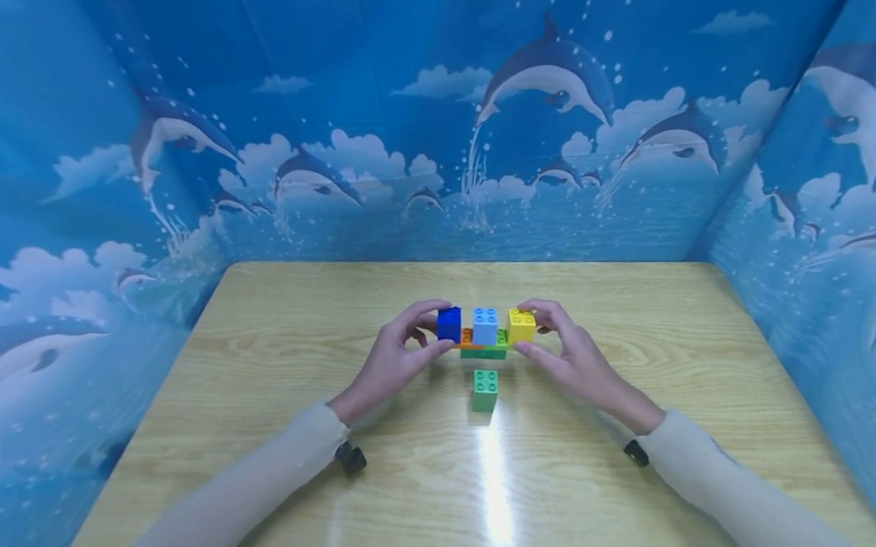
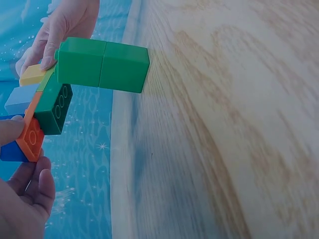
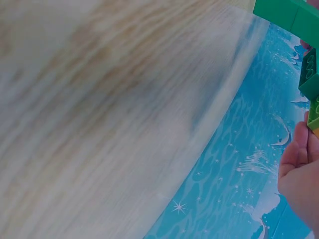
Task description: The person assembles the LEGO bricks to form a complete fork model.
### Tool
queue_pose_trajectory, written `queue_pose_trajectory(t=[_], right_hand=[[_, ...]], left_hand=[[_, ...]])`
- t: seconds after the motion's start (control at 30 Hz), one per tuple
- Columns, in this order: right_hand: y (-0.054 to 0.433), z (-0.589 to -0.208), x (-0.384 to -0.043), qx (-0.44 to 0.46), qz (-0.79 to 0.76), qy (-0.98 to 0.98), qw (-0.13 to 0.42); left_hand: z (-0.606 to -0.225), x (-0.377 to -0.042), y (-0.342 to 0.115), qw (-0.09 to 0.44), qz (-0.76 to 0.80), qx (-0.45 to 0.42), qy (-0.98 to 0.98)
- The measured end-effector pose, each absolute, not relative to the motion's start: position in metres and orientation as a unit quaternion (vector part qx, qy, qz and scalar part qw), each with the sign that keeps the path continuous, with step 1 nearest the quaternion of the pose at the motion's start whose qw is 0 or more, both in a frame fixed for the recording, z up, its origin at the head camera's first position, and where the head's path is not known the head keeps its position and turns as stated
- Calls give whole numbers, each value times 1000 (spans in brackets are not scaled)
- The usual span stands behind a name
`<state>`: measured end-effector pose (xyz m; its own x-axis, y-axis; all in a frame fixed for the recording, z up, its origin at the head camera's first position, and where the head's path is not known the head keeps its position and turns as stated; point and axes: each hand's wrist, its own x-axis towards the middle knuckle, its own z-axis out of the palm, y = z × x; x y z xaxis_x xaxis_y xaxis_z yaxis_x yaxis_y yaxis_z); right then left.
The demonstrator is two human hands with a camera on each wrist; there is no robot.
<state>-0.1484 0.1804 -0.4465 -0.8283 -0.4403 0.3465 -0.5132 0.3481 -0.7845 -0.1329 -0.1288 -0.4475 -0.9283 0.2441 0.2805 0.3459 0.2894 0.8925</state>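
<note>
My left hand point(image 1: 401, 342) pinches the dark blue brick point(image 1: 449, 325) at the left end of a toy brick assembly. At the opposite end, the thumb and fingers of my right hand point(image 1: 567, 350) grip the yellow brick point(image 1: 521, 326). Between them a light blue brick point(image 1: 484, 327) stands on top. An orange brick point(image 2: 33, 137) and a lime green brick point(image 1: 502, 338) form the layer below. Under the middle is a dark green brick point(image 2: 54, 108), its hollow underside visible in the left wrist view. The right wrist view shows only part of the assembly.
Nearer the person, a stack of two green bricks point(image 1: 484, 392) stands upright on the wood-grain table point(image 1: 299, 309). Behind the table and along its sides hangs a blue dolphin-print curtain point(image 1: 383, 183). A dark band point(image 1: 350, 457) sits at the left wrist.
</note>
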Motion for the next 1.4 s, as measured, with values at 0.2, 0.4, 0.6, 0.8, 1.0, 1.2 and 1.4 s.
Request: queue_pose_trajectory(t=[0.2,0.4,0.6,0.8,1.0,1.2,1.4], right_hand=[[182,-444,-143,293,483,-822,70],[183,-445,-135,304,486,-814,97],[183,-449,-128,314,500,-799,112],[183,-448,-123,312,514,-790,120],[183,-448,-119,315,519,-786,114],[186,-449,-113,313,512,-793,106],[187,-451,-110,313,510,-794,108]], left_hand=[[-446,-128,-127,61,-566,-194,-799],[-441,-119,-127,69,-564,-207,-796],[-440,-111,-127,82,-565,-213,-793],[-441,-108,-126,93,-571,-218,-786],[-442,-102,-127,91,-575,-216,-783],[-445,-98,-127,94,-577,-222,-780],[-447,-96,-125,95,-583,-228,-774]])
